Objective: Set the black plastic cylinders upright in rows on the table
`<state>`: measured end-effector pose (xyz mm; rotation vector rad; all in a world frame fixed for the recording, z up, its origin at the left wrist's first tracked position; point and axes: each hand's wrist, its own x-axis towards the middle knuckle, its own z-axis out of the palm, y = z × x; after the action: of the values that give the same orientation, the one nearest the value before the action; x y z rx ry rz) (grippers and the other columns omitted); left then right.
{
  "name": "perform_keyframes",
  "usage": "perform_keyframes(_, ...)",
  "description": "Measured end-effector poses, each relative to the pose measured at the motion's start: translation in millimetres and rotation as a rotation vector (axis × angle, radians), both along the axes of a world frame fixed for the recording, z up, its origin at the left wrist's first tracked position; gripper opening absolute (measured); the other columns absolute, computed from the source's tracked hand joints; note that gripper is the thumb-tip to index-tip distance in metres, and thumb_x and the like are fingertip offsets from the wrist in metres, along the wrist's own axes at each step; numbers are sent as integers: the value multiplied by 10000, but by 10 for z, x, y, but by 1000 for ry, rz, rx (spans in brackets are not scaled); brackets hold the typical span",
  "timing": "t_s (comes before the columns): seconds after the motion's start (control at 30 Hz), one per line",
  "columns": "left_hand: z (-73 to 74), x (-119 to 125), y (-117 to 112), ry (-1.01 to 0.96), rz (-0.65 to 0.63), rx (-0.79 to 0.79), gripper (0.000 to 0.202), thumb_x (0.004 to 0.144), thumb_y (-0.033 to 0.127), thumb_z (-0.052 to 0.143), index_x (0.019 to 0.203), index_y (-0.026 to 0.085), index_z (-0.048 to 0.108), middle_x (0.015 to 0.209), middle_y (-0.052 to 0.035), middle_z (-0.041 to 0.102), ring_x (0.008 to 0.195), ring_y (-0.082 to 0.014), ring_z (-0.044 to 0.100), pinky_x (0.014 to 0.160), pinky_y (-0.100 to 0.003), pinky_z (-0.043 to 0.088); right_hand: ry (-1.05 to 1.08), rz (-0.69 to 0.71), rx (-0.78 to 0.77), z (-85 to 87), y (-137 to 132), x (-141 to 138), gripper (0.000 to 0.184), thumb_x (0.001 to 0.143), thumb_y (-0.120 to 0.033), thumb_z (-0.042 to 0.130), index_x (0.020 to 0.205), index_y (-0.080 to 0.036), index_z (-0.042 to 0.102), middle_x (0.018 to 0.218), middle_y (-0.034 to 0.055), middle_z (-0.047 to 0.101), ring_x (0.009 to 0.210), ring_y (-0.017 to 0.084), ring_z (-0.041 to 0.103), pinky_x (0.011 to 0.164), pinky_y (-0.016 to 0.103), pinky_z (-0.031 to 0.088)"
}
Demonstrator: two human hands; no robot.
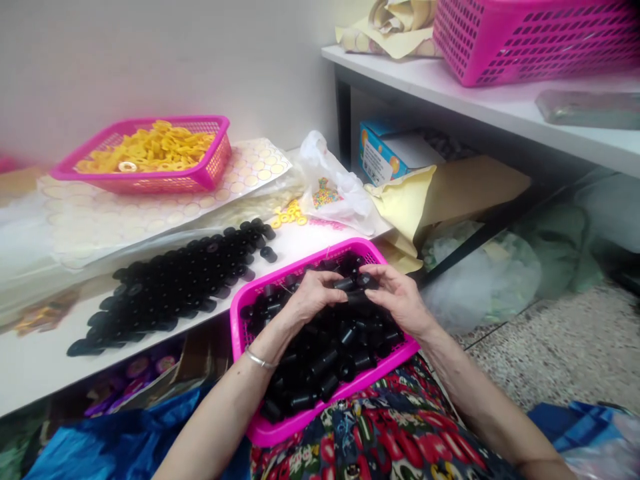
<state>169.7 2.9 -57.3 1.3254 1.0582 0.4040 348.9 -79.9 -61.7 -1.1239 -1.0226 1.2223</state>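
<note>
A pink basket [245, 417] full of small black plastic cylinders [323, 363] rests on my lap. Above its far side, my left hand [316, 292] pinches a black cylinder [344, 284] between thumb and fingers. Close beside it, my right hand [397, 297] has thumb and fingers closed round another black cylinder [367, 280]. The two held pieces are nearly end to end; whether they touch I cannot tell. On the white table to the left stand rows of black cylinders [185, 280], with one single cylinder [269, 254] a little apart.
A second pink basket [213, 177] holds yellow ring-shaped pieces [150, 148]. Loose yellow rings [290, 213] and a plastic bag [333, 180] with coloured beads lie behind my basket. A higher white shelf [400, 80] with a large pink basket [500, 50] juts in from the right, above a blue box [385, 157].
</note>
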Motion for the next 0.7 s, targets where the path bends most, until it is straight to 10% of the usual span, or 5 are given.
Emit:
perform_keyframes(0.2, -32, 93, -140, -124, 194, -53, 409, 531, 114, 695, 940, 116, 682, 599, 37, 596, 437, -61, 442, 446, -207, 332, -24, 9, -31, -141, -8, -182, 298, 764, -195, 644, 1046, -216, 551, 1029, 21, 620, 968, 165, 585, 868, 301, 449)
perform_keyframes(0.37, 1, 95, -227, -314, 117, -79, 474, 582, 135, 742, 1049, 150, 665, 597, 52, 577, 463, -45, 439, 465, -187, 331, 226, -131, -89, -272, 0, -260, 320, 708, -206, 716, 977, -226, 544, 862, -26, 598, 748, 108, 571, 622, 207, 451)
perform_keyframes(0.7, -27, 12, -241, -512, 113, -267, 583, 460, 119, 851, 1005, 148, 647, 751, 12, 634, 539, -60, 521, 523, -196, 405, 472, -213, -234, -102, -38, -376, 395, 585, -211, 807, 900, -210, 568, 818, -35, 634, 696, 104, 600, 569, 198, 473)
